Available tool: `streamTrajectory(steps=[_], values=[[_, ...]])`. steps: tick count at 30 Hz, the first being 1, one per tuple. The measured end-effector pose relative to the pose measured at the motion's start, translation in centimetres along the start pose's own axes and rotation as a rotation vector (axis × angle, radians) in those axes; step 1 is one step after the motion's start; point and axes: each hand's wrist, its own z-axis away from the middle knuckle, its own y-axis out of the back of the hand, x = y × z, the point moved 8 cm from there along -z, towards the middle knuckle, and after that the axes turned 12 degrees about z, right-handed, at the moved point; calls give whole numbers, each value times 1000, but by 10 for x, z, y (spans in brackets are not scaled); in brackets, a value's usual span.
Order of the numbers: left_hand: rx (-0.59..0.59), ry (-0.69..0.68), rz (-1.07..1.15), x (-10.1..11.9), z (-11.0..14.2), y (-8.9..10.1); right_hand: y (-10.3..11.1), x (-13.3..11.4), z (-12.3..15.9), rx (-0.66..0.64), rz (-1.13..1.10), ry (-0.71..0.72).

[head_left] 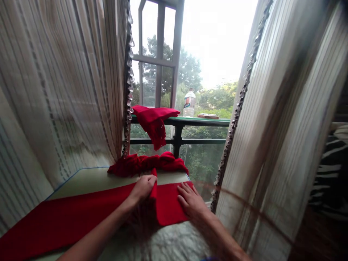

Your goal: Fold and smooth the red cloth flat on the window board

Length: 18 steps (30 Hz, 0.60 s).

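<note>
A long red scarf (89,210) lies stretched across the pale table (100,177), running off at the lower left. My left hand (145,186) is closed on the scarf and lifts a fold of it near the middle. My right hand (190,199) rests flat on the scarf's right end, fingers stretched out. Just beyond, a bunched red cloth (149,163) lies along the table's far edge. Another red scarf with a fringe (153,121) hangs over the railing.
A plastic bottle (189,103) and a flat object like a phone (208,116) stand on the railing ledge (223,122). Striped curtains (67,90) hang at the left, with another curtain (272,127) at the right. Behind the railing is an open window (160,59).
</note>
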Motion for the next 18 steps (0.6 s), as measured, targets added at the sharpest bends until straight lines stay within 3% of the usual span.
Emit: streamTrajectory(steps=[6,10,15,18], values=[[-78,10,-112,21,-19,-66,0,1,-1,61,-53,36],[-136,81,-204,19,-23,-100,0,5,-2,104,-129,56],[-236,126,-269,5,-20,-124,4,24,-7,207,-271,22],[-344,77,-245,4,-19,-127,8,35,-7,262,-348,-3]])
